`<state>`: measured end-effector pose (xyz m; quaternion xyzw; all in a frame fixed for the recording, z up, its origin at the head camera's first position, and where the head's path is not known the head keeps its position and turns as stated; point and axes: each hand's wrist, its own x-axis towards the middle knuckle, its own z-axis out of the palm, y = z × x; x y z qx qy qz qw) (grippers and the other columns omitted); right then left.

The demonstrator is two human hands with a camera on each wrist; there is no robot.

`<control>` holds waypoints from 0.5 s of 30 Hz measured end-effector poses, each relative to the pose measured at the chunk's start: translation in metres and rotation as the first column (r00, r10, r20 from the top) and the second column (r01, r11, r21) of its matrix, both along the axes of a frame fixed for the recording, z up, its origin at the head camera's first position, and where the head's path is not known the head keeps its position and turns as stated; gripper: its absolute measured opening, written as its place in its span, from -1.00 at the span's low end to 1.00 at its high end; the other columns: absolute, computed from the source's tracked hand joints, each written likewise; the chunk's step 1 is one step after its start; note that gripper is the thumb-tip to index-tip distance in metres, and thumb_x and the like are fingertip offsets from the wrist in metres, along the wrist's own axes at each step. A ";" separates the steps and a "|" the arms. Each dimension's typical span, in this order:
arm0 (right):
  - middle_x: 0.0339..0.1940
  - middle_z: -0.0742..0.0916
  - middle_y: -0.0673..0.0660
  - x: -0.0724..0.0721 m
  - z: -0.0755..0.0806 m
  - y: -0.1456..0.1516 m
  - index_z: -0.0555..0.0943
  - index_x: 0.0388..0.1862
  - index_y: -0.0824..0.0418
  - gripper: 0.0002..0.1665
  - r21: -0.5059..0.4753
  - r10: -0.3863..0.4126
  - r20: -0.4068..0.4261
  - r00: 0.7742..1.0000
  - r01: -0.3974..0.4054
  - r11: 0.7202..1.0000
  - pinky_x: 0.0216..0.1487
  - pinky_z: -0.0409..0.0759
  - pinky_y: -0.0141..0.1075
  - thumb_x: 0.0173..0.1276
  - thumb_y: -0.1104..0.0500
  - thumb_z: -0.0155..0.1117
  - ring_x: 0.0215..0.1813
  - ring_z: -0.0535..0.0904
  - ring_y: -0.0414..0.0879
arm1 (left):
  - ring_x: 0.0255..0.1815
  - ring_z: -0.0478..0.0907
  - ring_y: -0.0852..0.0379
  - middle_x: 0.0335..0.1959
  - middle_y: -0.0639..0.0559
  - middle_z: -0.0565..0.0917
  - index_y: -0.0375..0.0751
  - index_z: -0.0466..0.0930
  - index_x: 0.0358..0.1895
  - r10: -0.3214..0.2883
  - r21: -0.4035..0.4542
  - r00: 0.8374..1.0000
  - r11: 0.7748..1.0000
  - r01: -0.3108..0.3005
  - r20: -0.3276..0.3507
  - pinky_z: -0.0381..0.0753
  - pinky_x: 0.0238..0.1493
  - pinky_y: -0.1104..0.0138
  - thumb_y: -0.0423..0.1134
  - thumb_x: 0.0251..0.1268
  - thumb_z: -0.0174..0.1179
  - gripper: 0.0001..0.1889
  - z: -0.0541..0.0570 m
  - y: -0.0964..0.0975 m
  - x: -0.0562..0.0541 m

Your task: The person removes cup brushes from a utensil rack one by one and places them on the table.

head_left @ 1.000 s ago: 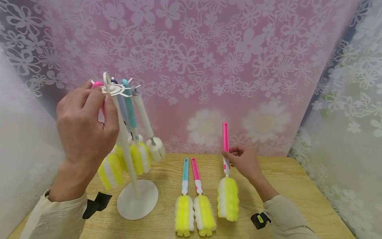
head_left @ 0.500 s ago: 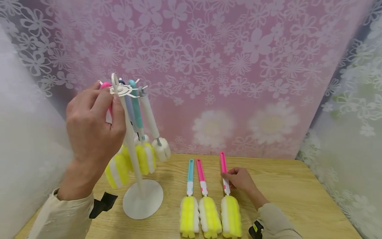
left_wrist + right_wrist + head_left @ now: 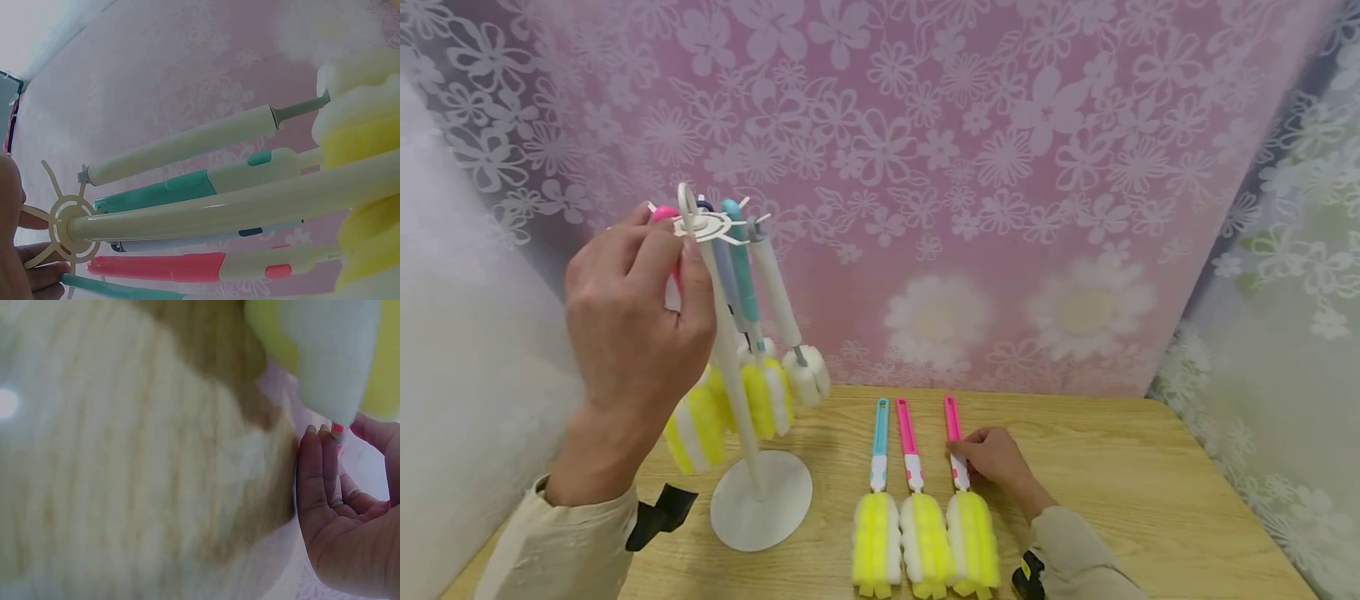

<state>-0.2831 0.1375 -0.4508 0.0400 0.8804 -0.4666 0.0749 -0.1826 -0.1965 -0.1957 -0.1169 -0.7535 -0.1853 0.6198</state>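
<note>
At the left, my left hand [image 3: 640, 325] grips the hooked top of a white rack [image 3: 733, 392]. In the left wrist view its fingers [image 3: 47, 275] lie among the hooks, close to a teal handle end [image 3: 78, 280]. Several sponge bottle brushes hang from the rack, among them one with a white handle [image 3: 775, 292]. On the table my right hand [image 3: 996, 458] pinches the handle of a pink-and-white sponge bottle brush [image 3: 973, 537]. Its yellow-and-white sponge head [image 3: 331, 356] fills the upper right of the right wrist view. My left hand partly hides the hanging brushes.
Beside the held brush lie another pink-handled brush [image 3: 927, 537] and a blue-handled brush [image 3: 876, 537], sponge ends toward me. The rack's round base [image 3: 762, 521] stands on the wooden table [image 3: 1120, 492]. A pink flowered curtain [image 3: 880, 150] hangs behind.
My right hand has lowered the pink brush to the table and moved it left, up against the other two. The left hand keeps its hold on the rack.
</note>
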 end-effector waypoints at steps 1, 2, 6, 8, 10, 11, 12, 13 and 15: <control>-0.63 0.58 0.11 0.000 -0.001 -0.001 0.61 -0.46 0.29 -0.70 0.005 -0.001 0.000 1.000 0.001 1.000 -0.51 0.52 -0.28 0.20 0.05 0.37 -0.59 0.49 -0.08 | 0.10 0.53 -0.14 -0.25 -0.30 0.65 -0.46 0.55 -0.41 -0.001 -0.001 1.000 1.000 0.001 -0.001 0.36 0.14 0.00 -0.11 0.35 -0.13 -0.56 0.000 0.000 0.000; -0.64 0.57 0.10 0.001 -0.001 -0.001 0.60 -0.48 0.28 -0.69 0.011 -0.001 -0.001 1.000 0.001 1.000 -0.53 0.51 -0.28 0.20 0.04 0.37 -0.60 0.47 -0.08 | 0.11 0.53 -0.14 -0.25 -0.31 0.64 -0.46 0.55 -0.42 -0.001 -0.002 1.000 1.000 0.001 -0.001 0.36 0.14 0.00 -0.11 0.35 -0.13 -0.56 0.000 0.001 0.000; -0.66 0.56 0.09 0.001 -0.002 -0.004 0.61 -0.52 0.25 -0.68 0.032 0.004 -0.013 1.000 -0.003 0.999 -0.54 0.46 -0.30 0.19 0.01 0.37 -0.60 0.45 -0.09 | 0.09 0.54 -0.15 -0.27 -0.31 0.63 -0.47 0.55 -0.40 -0.002 0.000 1.000 1.000 0.002 -0.010 0.36 0.14 0.01 -0.12 0.35 -0.13 -0.56 0.001 0.001 0.000; -0.65 0.57 0.09 0.000 -0.003 -0.005 0.62 -0.51 0.25 -0.67 0.041 0.006 -0.019 1.000 -0.006 0.999 -0.54 0.47 -0.30 0.19 0.00 0.38 -0.59 0.47 -0.10 | 0.09 0.54 -0.15 -0.28 -0.31 0.63 -0.47 0.55 -0.39 0.000 0.002 1.000 1.000 0.000 -0.012 0.36 0.14 0.01 -0.12 0.36 -0.13 -0.57 0.001 0.001 0.000; -0.64 0.58 0.09 0.000 -0.003 -0.007 0.62 -0.50 0.25 -0.68 0.045 0.006 -0.017 1.000 -0.006 0.999 -0.53 0.48 -0.30 0.18 0.00 0.38 -0.59 0.48 -0.09 | 0.10 0.53 -0.15 -0.28 -0.32 0.63 -0.47 0.55 -0.38 0.002 0.002 1.000 1.000 -0.002 -0.009 0.36 0.14 0.00 -0.12 0.36 -0.13 -0.56 0.001 0.000 0.000; -0.64 0.58 0.09 0.000 -0.003 -0.007 0.62 -0.51 0.25 -0.68 0.045 0.003 -0.014 1.000 -0.002 0.999 -0.53 0.48 -0.30 0.18 0.00 0.39 -0.59 0.48 -0.09 | 0.10 0.53 -0.15 -0.28 -0.32 0.63 -0.47 0.55 -0.39 0.002 0.002 1.000 1.000 -0.002 -0.008 0.37 0.14 0.00 -0.12 0.36 -0.13 -0.57 0.000 0.000 0.000; -0.64 0.59 0.09 0.000 -0.004 -0.008 0.62 -0.51 0.26 -0.68 0.045 0.004 -0.014 1.000 -0.003 0.999 -0.54 0.49 -0.30 0.18 0.01 0.39 -0.59 0.49 -0.09 | 0.11 0.53 -0.15 -0.28 -0.32 0.63 -0.47 0.55 -0.38 0.001 0.001 1.000 1.000 -0.001 -0.004 0.36 0.15 -0.01 -0.12 0.35 -0.13 -0.57 0.000 0.000 0.000; -0.64 0.59 0.09 0.000 -0.004 -0.009 0.63 -0.51 0.26 -0.68 0.043 0.003 -0.012 1.000 -0.003 0.999 -0.54 0.50 -0.30 0.17 0.02 0.39 -0.60 0.49 -0.09 | 0.12 0.52 -0.15 -0.27 -0.32 0.63 -0.47 0.55 -0.38 0.001 0.000 1.000 1.000 -0.001 0.000 0.36 0.15 -0.01 -0.12 0.36 -0.13 -0.57 0.000 0.000 0.000; -0.65 0.59 0.09 0.001 -0.004 -0.010 0.63 -0.51 0.26 -0.69 0.037 0.006 -0.013 1.000 -0.005 0.999 -0.55 0.49 -0.31 0.17 0.03 0.39 -0.62 0.49 -0.10 | 0.13 0.52 -0.16 -0.26 -0.32 0.63 -0.47 0.56 -0.38 -0.003 0.007 1.000 1.000 0.003 0.006 0.36 0.16 -0.02 -0.13 0.35 -0.11 -0.58 -0.001 0.001 0.000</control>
